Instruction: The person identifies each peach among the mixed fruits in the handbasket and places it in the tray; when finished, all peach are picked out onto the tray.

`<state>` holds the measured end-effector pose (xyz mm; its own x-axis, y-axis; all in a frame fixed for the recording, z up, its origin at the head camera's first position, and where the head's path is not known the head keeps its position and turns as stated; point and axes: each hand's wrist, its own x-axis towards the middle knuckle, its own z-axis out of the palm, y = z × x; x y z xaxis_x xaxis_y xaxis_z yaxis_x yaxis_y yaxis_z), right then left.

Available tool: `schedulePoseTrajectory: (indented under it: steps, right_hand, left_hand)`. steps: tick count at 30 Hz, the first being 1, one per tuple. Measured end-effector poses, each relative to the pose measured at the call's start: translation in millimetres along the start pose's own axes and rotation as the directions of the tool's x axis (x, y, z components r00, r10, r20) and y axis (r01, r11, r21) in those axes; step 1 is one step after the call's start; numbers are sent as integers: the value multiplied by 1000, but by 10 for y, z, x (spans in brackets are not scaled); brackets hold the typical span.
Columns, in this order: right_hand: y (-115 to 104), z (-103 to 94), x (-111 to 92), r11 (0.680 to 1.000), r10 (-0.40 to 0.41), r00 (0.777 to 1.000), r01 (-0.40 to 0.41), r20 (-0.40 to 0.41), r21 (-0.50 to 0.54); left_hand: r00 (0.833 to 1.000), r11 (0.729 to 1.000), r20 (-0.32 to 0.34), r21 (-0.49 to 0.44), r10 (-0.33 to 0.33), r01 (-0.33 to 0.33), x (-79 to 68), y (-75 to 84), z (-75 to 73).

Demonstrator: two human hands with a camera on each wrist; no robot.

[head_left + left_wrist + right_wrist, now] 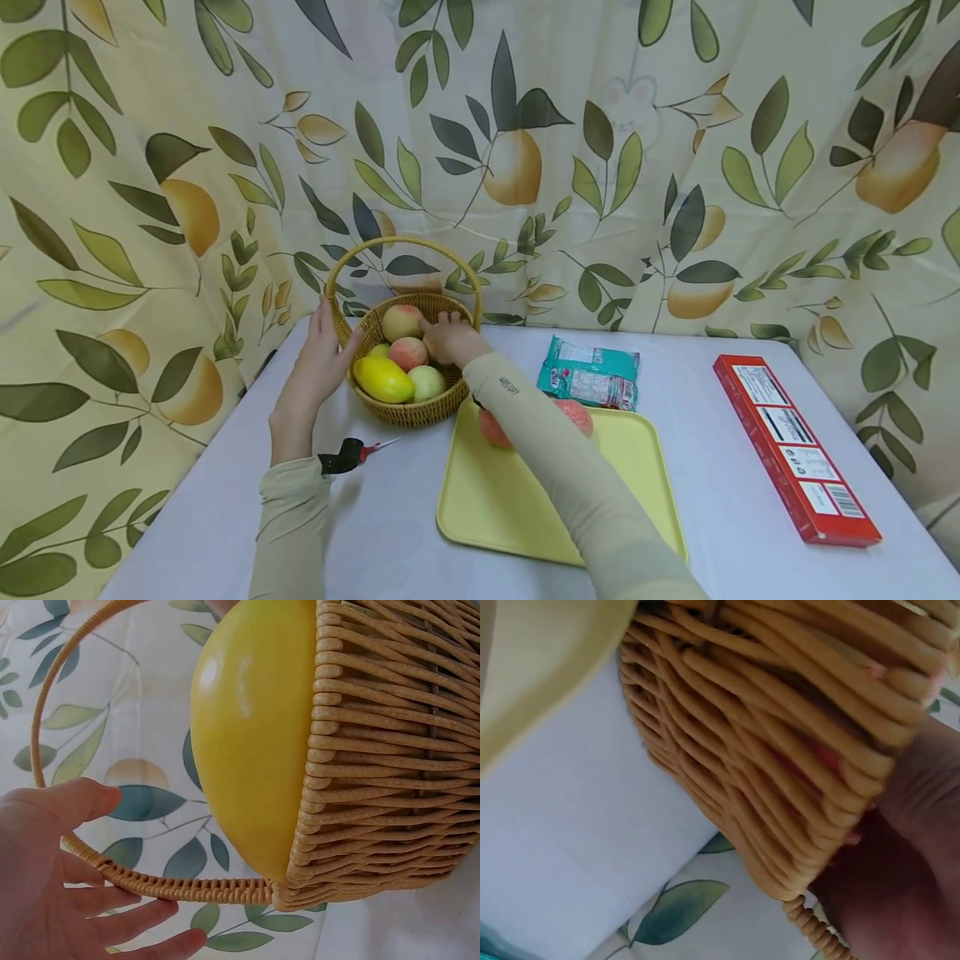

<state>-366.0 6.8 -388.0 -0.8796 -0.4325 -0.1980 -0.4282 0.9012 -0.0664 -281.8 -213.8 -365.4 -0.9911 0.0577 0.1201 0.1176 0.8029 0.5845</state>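
Note:
A round wicker basket with a tall hoop handle holds a yellow mango, a pale green round fruit and peaches. Beside the handle's left side is my left hand, fingers extended, thumb apart; the left wrist view shows the mango bulging above the rim. My right hand reaches over the basket's right rim, its fingers mostly hidden. Through the weave in the right wrist view, a reddish peach shows under the curled right hand.
A yellow tray lies to the basket's right, with peaches partly behind my right sleeve. Behind it is a teal snack packet. A long red box lies at the right. A patterned curtain hangs behind the table.

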Motion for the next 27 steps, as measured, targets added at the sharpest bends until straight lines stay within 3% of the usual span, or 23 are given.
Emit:
schedulePoseTrajectory:
  steps: [4, 9, 16, 22, 27]
  right_hand:
    - [31, 46, -6, 1000, -2, 1000, 2, 6, -9]
    - [30, -52, -36, 1000, -28, 999, 28, 19, -6]
    - [77, -253, -319, 991, -133, 985, 133, -108, -14]
    - [206, -232, -854, 966, -239, 923, 256, -301, 19]
    - [330, -139, -1400, 960, -184, 866, 260, -465, 105]
  left_hand:
    - [1000, 1000, 3, -6, 3, -3, -23, 1, 11]
    - [1000, 1000, -13, 4, 24, -24, -31, 10, -24]
    - [999, 999, -23, -16, 35, -35, 19, 22, -39]
    - [999, 999, -12, -22, 43, -43, 10, 25, -41]
    - [999, 999, 6, -12, 31, -31, -14, 13, -66]
